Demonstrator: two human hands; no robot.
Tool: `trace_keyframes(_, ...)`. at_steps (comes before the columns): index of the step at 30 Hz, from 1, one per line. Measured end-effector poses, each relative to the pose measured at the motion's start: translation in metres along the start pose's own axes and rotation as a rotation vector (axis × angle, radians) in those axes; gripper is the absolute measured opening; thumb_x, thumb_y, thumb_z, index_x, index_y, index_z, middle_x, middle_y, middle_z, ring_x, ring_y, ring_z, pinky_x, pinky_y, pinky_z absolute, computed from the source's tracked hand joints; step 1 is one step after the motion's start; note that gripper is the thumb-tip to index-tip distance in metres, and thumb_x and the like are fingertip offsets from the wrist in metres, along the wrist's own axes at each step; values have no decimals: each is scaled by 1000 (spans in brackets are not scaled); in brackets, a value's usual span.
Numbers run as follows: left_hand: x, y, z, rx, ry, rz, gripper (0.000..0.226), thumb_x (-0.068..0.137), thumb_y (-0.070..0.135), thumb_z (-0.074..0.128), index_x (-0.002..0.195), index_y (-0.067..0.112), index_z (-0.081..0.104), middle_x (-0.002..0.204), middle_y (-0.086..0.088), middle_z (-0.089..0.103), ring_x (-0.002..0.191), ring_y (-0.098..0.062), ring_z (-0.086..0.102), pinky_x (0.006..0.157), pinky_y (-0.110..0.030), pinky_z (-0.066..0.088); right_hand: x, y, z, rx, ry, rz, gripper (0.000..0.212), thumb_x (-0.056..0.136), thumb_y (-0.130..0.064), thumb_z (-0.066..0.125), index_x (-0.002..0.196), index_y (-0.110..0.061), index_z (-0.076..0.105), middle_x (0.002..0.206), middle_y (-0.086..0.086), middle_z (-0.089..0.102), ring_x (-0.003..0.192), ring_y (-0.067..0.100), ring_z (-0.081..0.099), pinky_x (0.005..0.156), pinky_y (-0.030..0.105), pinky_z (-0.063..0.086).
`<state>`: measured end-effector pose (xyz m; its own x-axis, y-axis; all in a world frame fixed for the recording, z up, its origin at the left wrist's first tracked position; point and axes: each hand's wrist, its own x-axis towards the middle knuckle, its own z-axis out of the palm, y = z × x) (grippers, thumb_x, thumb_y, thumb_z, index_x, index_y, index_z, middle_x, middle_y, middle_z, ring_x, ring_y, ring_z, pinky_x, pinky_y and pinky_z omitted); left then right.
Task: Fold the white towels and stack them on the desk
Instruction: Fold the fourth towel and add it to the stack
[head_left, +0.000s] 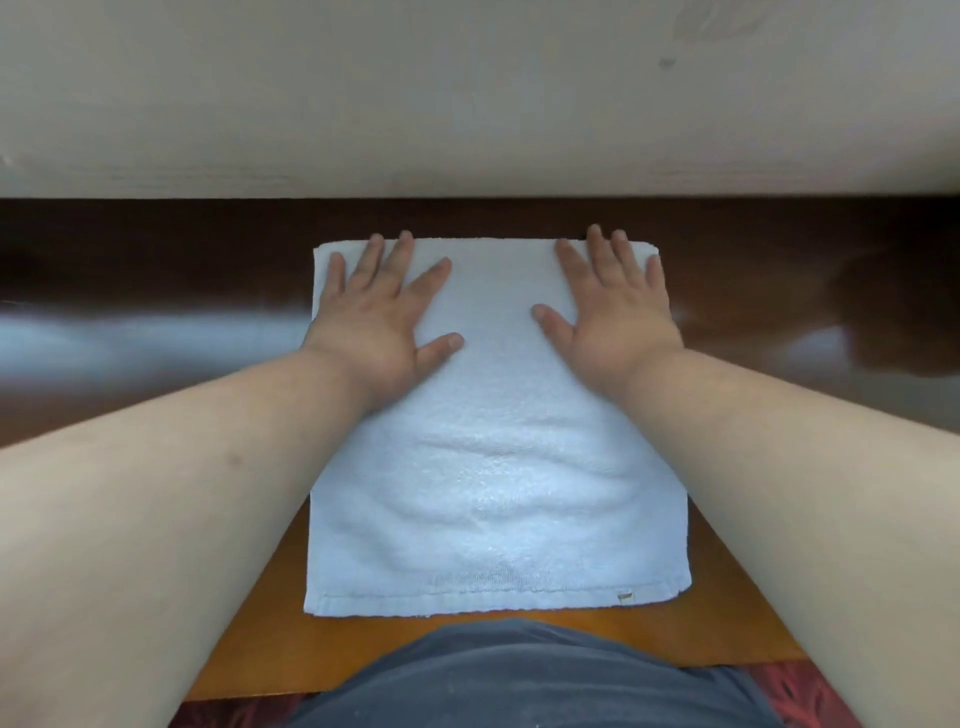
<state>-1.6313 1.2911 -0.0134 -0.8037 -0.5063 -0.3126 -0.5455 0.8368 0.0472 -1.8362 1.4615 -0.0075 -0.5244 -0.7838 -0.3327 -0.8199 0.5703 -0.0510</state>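
Grey clothing (519, 680) is nearest; beyond it, 1 white towel (493, 467) lies on the counter (156, 291), both hands, left hand (382, 317) and right hand (615, 317), pressing flat, fingers straight.

White towel (498, 467) of looped terry cloth, matt and nubby, with a flat-woven hemmed band along the near edge. Desk (156, 291) of dark polished wood, glossy with pale glare toward the far edge, warmer orange-brown near. Wall (467, 93) pale, matt, faintly scuffed.
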Motion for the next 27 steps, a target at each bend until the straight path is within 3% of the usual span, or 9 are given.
trace_keyframes(5,-14,15,-2,-30,28,13,75,92,66,27,155,35,1,165,-7,-9,151,-32,-11,119,-56,-6,-9,-10,-2,44,65,3,73,98,-62,19,160,-26,6,169,6,-5,155,26,-9,122,56,-5)
trace_keyframes(8,-76,45,12,-99,89,261,66,93,54,38,154,31,25,164,-14,13,150,-37,10,118,-56,7,-76,-31,23,147,32,-197,69,99,-57,18,160,-28,6,169,3,-5,154,22,-15,122,50,-9)
trace_keyframes(10,-117,52,27,-47,33,389,66,91,58,39,151,31,36,161,-13,24,148,-38,21,118,-61,16,-118,-28,45,35,-63,-256,70,99,-61,13,159,-30,-4,169,3,-7,152,21,-20,122,48,-12)
trace_keyframes(13,-138,47,40,9,-101,379,74,89,67,36,154,34,24,163,-9,17,150,-34,9,115,-60,9,-139,-4,59,-59,-114,-201,72,95,-71,3,153,-37,-24,165,-1,-22,150,20,-28,121,48,-15)
trace_keyframes(17,-134,40,40,43,-109,359,76,85,79,10,141,48,-32,155,1,-36,139,-25,-42,114,-56,-22,-152,18,51,-61,-159,-47,73,88,-76,-6,140,-40,-42,156,-4,-40,143,18,-41,120,49,-17)
trace_keyframes(19,-135,39,35,47,-71,360,77,86,78,12,145,46,-25,157,-1,-30,142,-25,-37,116,-55,-18,-164,12,48,-65,-114,-40,77,90,-75,0,149,-36,-29,159,-1,-35,147,21,-34,122,50,-13)
trace_keyframes(22,-152,40,33,61,-79,393,76,89,73,20,153,38,0,163,-6,-8,149,-28,-15,120,-56,-3,-192,-4,55,-77,-78,-176,77,95,-67,18,159,-29,3,167,6,-2,154,28,-8,121,53,0)
trace_keyframes(25,-177,32,49,92,-104,405,76,88,75,15,150,42,-14,162,-5,-19,145,-28,-28,118,-51,-15,-210,-3,74,-138,-161,-180,73,90,-70,0,149,-37,-27,163,-1,-26,145,21,-37,120,51,-16)
trace_keyframes(27,-192,29,49,84,-120,383,78,88,73,24,153,37,2,164,-12,-1,149,-33,-9,119,-52,-1,-212,-1,74,-119,-165,-164,73,89,-72,-3,147,-38,-30,158,-4,-35,141,18,-42,119,49,-21)
